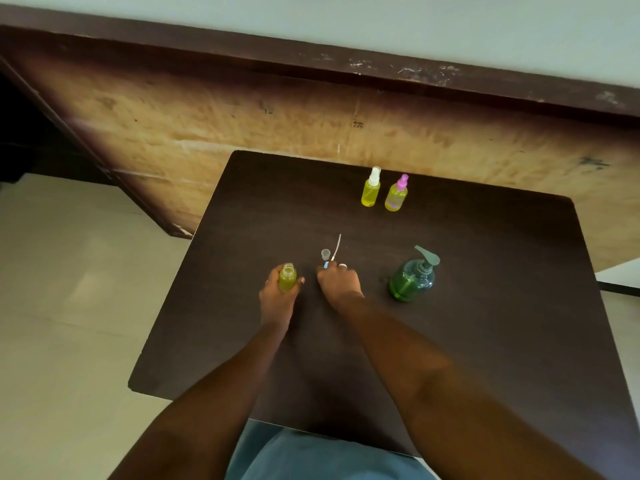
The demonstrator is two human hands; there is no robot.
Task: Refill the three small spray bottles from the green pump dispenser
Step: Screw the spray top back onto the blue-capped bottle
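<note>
Head view. Dark matte worktop. The green pump dispenser is rounded translucent plastic, part full of green liquid. Just left of it, the right hand curls its fingers on a blue spray head, whose thin white tube points away. A small clear cap sits just beyond. Further left, the left hand grips the uncapped small bottle, yellow-green liquid near its neck. Well behind the dispenser stand the white-topped bottle and pink-topped bottle, both yellow-filled.
</note>
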